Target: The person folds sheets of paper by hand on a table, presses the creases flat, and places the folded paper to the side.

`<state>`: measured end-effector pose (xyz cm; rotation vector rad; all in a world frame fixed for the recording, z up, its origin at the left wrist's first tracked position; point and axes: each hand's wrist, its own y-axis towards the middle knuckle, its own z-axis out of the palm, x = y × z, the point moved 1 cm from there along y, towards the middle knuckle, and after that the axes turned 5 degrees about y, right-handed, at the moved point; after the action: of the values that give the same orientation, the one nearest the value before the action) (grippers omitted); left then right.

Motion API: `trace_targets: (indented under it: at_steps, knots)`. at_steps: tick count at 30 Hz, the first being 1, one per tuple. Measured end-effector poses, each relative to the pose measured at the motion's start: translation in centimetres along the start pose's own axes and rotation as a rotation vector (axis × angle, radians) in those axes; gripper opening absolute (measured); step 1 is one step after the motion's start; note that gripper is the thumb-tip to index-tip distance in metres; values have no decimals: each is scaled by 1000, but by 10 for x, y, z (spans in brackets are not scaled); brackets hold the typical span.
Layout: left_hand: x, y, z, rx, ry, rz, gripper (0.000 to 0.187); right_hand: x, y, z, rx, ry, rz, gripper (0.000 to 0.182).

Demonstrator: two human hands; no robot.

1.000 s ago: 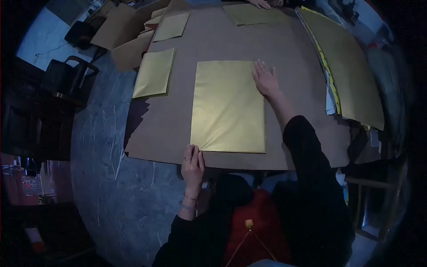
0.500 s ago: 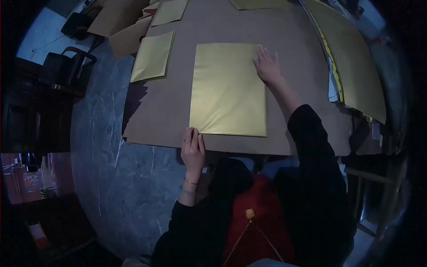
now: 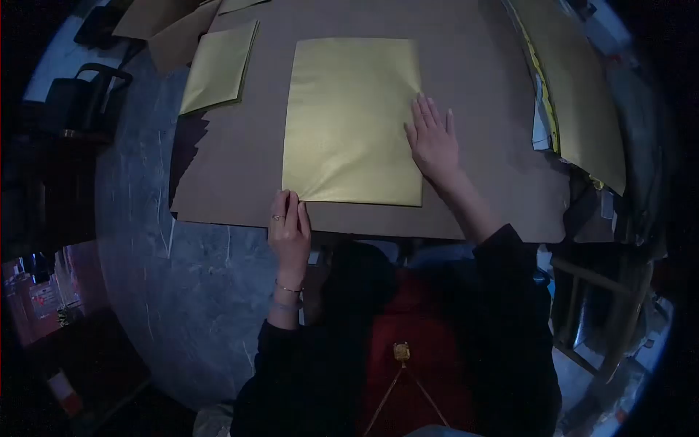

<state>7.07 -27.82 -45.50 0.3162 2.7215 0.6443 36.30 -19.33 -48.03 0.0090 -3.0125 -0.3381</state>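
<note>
A folded sheet of gold paper lies flat on the brown cardboard table cover, with creases fanning out from its lower left corner. That corner is pinched in my left hand, thumb and fingers together at the table's front edge. My right hand rests flat on the sheet's right edge, about halfway down, fingers stretched out and pointing away from me.
A stack of folded gold paper lies at the left. Large gold sheets with yellow, torn-looking edges cover the right side. An open cardboard box and a dark chair stand beyond the table's left edge.
My right hand has slid from the sheet's far right corner down its right edge toward me. My left hand keeps its pinch on the near left corner. The whole view has shifted slightly.
</note>
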Motion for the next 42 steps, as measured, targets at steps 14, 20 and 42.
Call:
trace_targets:
  at_steps: [14,20,42]
  knots:
    - [0,0,0,29,39,-6,23,13,-45,-21,-40,-69,-53,53]
    - [1,-2,1,76,-29,-61,25,11,-49,-22,20,-72,-59,55]
    - [-130,-2,50,363,-299,434,44,11,-56,-13,-74,39,-6,52]
